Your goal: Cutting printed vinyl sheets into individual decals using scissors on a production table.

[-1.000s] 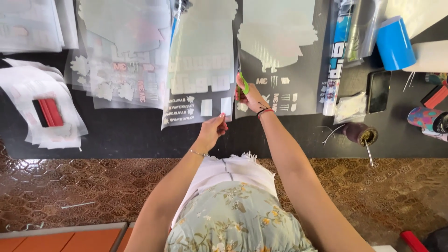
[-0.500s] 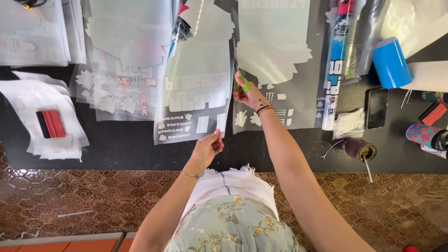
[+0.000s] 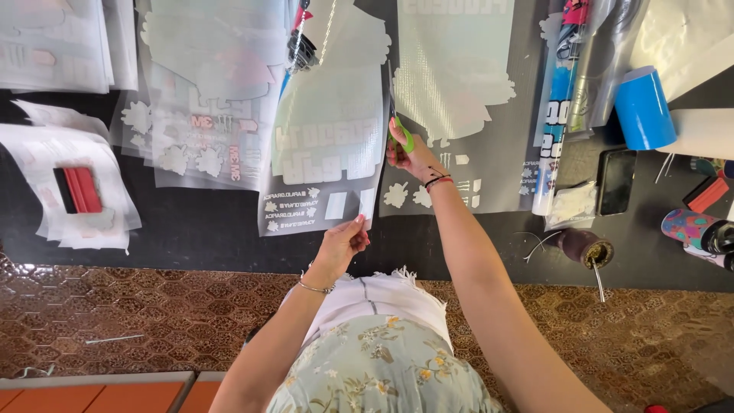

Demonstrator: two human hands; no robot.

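Change since the two earlier pictures: the right hand [image 3: 413,157] has carried the green-handled scissors [image 3: 397,126] further up the sheet, away from the near edge of the counter. The left hand [image 3: 344,241] has stayed at the sheet's lower corner. Judgement: the cut line between the two sheets has lengthened, so the left piece is probably being separated as a strip.

Left hand: thumb and fingers pinched on the bottom right corner of the glossy transparent film sheet with white sticker shapes [image 3: 325,153], holding it taut just above the black counter [image 3: 199,237]. Right hand: fingers closed through the scissor handles, blades pointing toward the far edge; whether the blades are open or closed I cannot tell.

Materials:
- Held sheet: thin, flexible, shiny, lifted slightly and curling at the top; backing looks pale grey-green.
- Neighbouring transparent film sheet with a large white cut-out [image 3: 451,84]: flat on the counter, to the right of the cut.
- Blue roll of tape [image 3: 644,107]: cylindrical, matte, towards the right edge.
- Red flat squeegee [image 3: 76,190]: rigid, lying on a stack of film by the left edge.
- Dark round cup with a metal straw [image 3: 585,248]: near the front right.
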